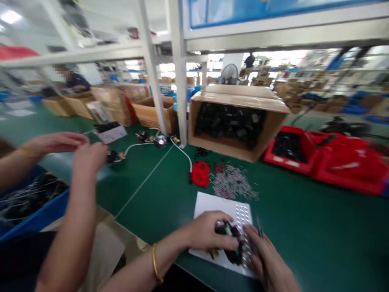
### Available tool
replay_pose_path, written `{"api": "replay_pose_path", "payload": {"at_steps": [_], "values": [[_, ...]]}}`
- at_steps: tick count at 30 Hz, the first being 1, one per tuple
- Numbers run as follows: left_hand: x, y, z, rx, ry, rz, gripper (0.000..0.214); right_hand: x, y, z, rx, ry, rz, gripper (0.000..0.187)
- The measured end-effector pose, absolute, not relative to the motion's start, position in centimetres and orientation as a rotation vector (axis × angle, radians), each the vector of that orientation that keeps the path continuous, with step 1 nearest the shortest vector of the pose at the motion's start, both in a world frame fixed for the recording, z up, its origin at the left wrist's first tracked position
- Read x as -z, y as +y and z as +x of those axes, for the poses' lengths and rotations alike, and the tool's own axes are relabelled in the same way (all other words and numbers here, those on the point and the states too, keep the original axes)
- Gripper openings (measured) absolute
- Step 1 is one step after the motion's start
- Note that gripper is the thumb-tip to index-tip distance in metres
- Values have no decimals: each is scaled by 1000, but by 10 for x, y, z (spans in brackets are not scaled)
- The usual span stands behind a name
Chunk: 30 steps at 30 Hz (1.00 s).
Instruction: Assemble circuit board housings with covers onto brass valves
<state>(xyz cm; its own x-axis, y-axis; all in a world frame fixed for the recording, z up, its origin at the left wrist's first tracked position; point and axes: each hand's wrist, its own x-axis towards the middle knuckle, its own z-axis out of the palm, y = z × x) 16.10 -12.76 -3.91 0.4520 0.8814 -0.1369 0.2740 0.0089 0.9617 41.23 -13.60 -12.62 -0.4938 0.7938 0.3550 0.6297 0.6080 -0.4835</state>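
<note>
My left hand [208, 232], with a gold bangle at its wrist, is closed around a small black part [233, 243] that shows bits of metal and green. Close beside it, my right hand [269, 255] is curled with a thin dark tool [260, 228] between its fingers; motion blur hides its exact kind. Both hands are over a white sheet [205, 202] bearing rows of small clear dots [242, 211]. Beyond the sheet lie a heap of short grey pieces [232, 182] and some red rings [200, 173].
An open cardboard box [219, 147] of black parts faces me. Red bins [284, 162] stand right of it. At left, a co-worker's hands [91, 154] work near wired parts [117, 157], above a blue crate [57, 207]. White shelf posts [179, 73] rise from the green table [304, 211].
</note>
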Motion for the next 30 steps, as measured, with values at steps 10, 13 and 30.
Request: {"api": "replay_pose_path", "payload": {"at_steps": [10,13,30], "values": [[56,-85,183,-523,938,1755,65,73,-93,366,-1254,-707,-1148,59],[52,-85,186,-487,912,1821,65,86,-77,356,-1187,-761,-1243,42],[60,-82,186,-417,1048,1816,72,107,-71,354,-948,-1004,-1482,30]]}}
